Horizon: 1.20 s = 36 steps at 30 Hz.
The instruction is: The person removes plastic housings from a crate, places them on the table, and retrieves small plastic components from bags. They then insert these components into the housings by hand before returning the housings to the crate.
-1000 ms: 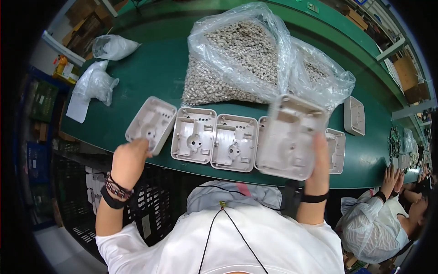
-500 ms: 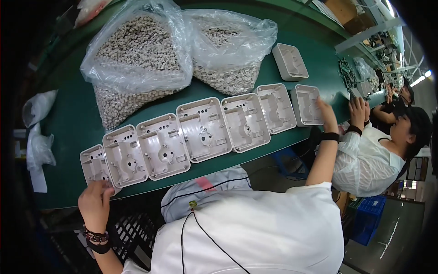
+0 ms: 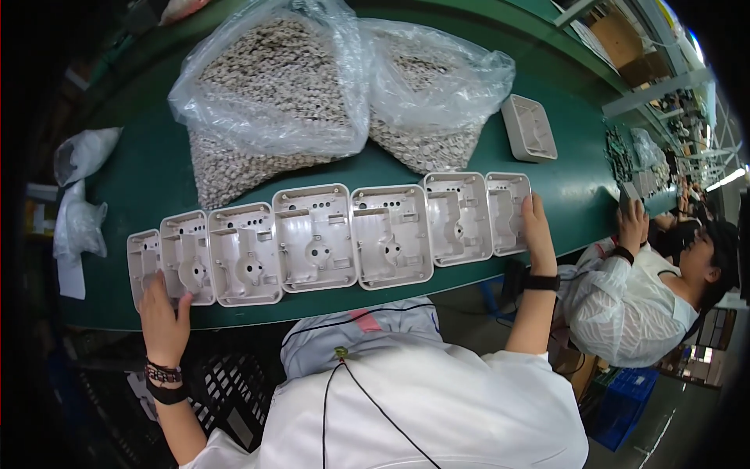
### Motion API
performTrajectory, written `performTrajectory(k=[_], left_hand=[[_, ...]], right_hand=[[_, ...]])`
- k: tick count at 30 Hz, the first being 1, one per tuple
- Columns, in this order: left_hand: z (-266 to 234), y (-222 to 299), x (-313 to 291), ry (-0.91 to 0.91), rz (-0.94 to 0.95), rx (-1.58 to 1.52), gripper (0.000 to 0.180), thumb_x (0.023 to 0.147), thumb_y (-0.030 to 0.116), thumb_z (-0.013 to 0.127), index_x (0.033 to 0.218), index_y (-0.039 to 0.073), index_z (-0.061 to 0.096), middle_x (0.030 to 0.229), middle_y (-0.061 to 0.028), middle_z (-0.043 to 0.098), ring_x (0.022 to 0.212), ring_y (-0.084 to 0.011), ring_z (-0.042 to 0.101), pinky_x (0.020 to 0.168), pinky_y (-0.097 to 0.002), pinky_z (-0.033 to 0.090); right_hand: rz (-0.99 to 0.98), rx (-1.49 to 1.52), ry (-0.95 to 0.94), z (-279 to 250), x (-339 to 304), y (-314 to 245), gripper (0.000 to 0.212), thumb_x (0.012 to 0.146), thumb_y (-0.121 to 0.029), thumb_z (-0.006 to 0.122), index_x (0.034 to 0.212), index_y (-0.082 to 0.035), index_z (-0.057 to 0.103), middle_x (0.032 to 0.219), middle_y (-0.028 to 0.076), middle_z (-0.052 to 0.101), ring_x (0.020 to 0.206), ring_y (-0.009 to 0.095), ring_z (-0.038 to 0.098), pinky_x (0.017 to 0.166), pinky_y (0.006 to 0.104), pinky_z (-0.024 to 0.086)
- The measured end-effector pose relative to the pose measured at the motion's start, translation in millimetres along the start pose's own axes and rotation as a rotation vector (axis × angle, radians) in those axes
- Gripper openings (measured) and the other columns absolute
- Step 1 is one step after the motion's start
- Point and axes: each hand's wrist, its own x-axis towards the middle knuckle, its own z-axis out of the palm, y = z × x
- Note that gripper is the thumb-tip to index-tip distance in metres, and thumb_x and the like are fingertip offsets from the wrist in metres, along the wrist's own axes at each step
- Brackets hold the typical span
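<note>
Several light-grey plastic housings, open side up, stand side by side in a row along the near edge of the green worktable. My left hand [image 3: 162, 316] is at the row's left end, its fingers stretched over the near part of the leftmost housing [image 3: 144, 254], thumb held apart. At the other end, my right hand [image 3: 538, 234] lies with extended fingers against the outer wall of the rightmost housing [image 3: 509, 213]. Between them, a middle housing [image 3: 316, 266] shows screw posts and round holes in its floor. Neither hand is wrapped round a housing.
Two clear plastic bags, a large one [image 3: 273, 86] and a smaller one [image 3: 426, 117], hold many small greyish parts behind the row. A lone housing [image 3: 531, 129] stands at the back right. Crumpled bags [image 3: 81, 223] lie far left. A co-worker [image 3: 625, 305] sits at the right.
The row has become straighter, and the rightmost housings sit closer together. My left hand has moved up over the leftmost housing; my right hand remains at the right end. The whole view has shifted.
</note>
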Motion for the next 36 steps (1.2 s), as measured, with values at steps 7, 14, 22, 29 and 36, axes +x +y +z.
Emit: performTrajectory(k=[7,14,22,29,36], left_hand=[[-4.8,76.3,3.6,-0.035,-0.308,0.116,0.053,0.086,0.024,0.054,0.126,-0.005,0.036,0.120,-0.0229,0.049,0.109,-0.0362,0.047,0.094,-0.0450,0.033],[-19.0,107.9,-2.4,0.106,-0.214,0.134,0.054,0.080,0.021,0.060,0.125,-0.001,0.040,0.132,-0.0221,0.038,0.118,-0.0358,0.038,0.100,-0.0506,0.025],[-40.2,124.9,-2.0,0.246,-0.169,0.036,0.052,0.070,0.017,0.067,0.117,0.003,0.049,0.132,-0.0194,0.034,0.125,-0.0392,0.027,0.102,-0.0531,0.018],[-42.0,113.4,0.0,0.294,-0.104,-0.104,0.050,0.067,0.013,0.068,0.114,0.006,0.052,0.130,-0.0176,0.036,0.124,-0.0391,0.027,0.101,-0.0514,0.018],[-37.4,122.6,3.9,0.338,-0.056,-0.118,0.040,0.070,0.013,0.066,0.107,0.007,0.056,0.128,-0.0163,0.038,0.120,-0.0367,0.031,0.100,-0.0501,0.020]], right_hand=[[-0.180,-0.696,-0.073,-55.4,26.7,-16.8,0.048,0.094,-0.031,0.043,0.129,0.002,0.037,0.115,0.022,0.052,0.104,0.033,0.051,0.091,0.0358,0.039],[-1.233,-0.496,-0.502,4.2,-0.4,-247.8,0.040,0.081,-0.018,0.060,0.117,-0.004,0.050,0.102,0.017,0.055,0.085,0.035,0.057,0.072,0.0405,0.046],[-1.505,-0.685,-0.447,172.5,114.8,-215.7,0.036,0.087,-0.029,0.053,0.117,-0.009,0.050,0.097,0.015,0.052,0.093,0.035,0.052,0.074,0.0427,0.044],[-1.193,-0.684,-0.564,171.7,112.6,-235.2,0.026,0.088,-0.028,0.050,0.103,-0.006,0.050,0.101,0.018,0.047,0.084,0.037,0.056,0.070,0.0459,0.046],[-1.209,-0.535,-0.370,168.5,118.4,-256.0,0.016,0.080,-0.003,0.051,0.095,-0.005,0.049,0.102,0.019,0.044,0.080,0.039,0.057,0.070,0.0472,0.046]])
